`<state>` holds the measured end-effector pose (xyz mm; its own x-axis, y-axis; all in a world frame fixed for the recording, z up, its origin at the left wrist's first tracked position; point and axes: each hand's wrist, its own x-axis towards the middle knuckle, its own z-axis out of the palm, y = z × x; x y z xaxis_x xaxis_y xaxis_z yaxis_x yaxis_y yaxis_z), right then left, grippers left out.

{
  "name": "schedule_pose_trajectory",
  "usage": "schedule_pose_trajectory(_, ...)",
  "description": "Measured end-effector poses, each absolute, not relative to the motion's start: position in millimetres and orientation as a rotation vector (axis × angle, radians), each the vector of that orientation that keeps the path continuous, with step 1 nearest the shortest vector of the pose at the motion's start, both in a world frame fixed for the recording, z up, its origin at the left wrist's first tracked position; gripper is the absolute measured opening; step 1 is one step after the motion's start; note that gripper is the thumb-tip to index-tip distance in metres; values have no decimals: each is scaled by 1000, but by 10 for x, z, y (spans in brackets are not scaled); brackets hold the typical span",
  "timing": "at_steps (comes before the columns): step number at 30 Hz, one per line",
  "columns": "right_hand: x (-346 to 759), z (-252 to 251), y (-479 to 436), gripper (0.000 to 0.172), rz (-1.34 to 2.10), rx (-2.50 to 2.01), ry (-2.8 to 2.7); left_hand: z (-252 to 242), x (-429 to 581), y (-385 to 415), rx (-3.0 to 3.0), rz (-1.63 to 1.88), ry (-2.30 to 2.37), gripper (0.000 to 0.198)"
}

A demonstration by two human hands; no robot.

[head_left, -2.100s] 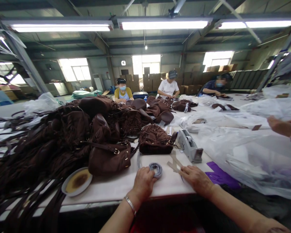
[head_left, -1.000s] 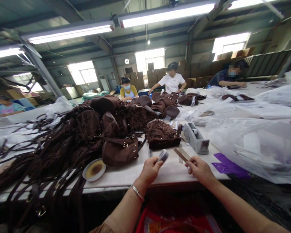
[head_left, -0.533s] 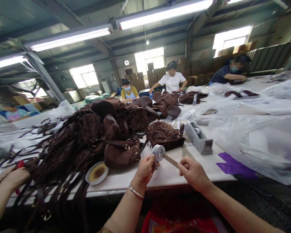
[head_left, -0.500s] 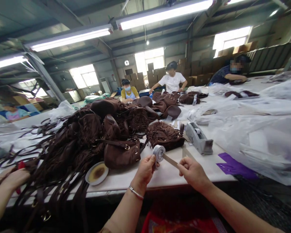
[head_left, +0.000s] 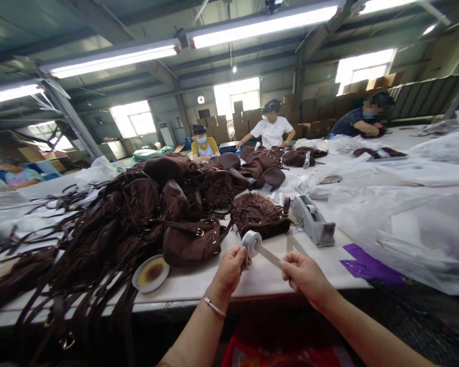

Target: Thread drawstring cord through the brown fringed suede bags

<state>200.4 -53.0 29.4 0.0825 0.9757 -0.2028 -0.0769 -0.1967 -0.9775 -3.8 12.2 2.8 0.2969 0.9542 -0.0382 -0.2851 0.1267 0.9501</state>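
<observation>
My left hand (head_left: 228, 271) grips a small roll of tape (head_left: 252, 241) between thumb and fingers, above the table's front edge. From the roll a strip of tape (head_left: 270, 256) stretches to the right. My right hand (head_left: 306, 279) pinches the far end of that strip. Just beyond the roll lies a dark brown fringed bag (head_left: 259, 216). To the left of it sits a smoother brown bag (head_left: 192, 243) with a buckled strap. A grey tape dispenser (head_left: 314, 222) stands on the table past my right hand.
A large heap of brown bags (head_left: 132, 209) with dangling straps covers the left side. A round dish (head_left: 147, 289) with yellow-brown contents sits near the front edge. Purple material (head_left: 369, 266) and clear plastic bags (head_left: 416, 232) lie to the right. Several people work farther back.
Another person's hands with a red object, at the far left, have gone from view; a brown fringed piece lies there now. My hands and the tape have hardly moved.
</observation>
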Motion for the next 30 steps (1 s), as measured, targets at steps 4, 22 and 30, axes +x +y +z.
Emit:
schedule_pose_trajectory(4, 2020, 310, -508, 31, 1321, -1386, -985, 34, -30, 116, 1081, 1058, 822, 52)
schedule_pose_trajectory(22, 1884, 79, -384, 45, 1662, -947, -638, 266, 104, -61, 1726, 866, 922, 32)
schedule_pose_trajectory(30, 1896, -62, -371, 42, 1505, -1066, -844, 302, 111, -59, 1717, 870, 954, 28)
